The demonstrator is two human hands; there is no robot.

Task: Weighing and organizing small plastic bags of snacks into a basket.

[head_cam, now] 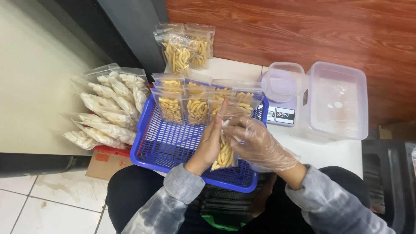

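Observation:
My left hand [209,143] is bare and presses flat against a clear zip pouch of yellow stick snacks [225,152], held upright over a blue plastic basket [164,147]. My right hand [255,143], in a thin clear glove, grips the top of the same pouch from the other side. A row of filled yellow-snack pouches [197,104] stands along the far side of the basket.
Pouches of white snacks [110,106] are stacked left of the basket over a red tray. More yellow-snack pouches [186,47] lean against the wooden wall. A small digital scale with a clear tub [284,86] and a large clear plastic container [338,102] stand on the right.

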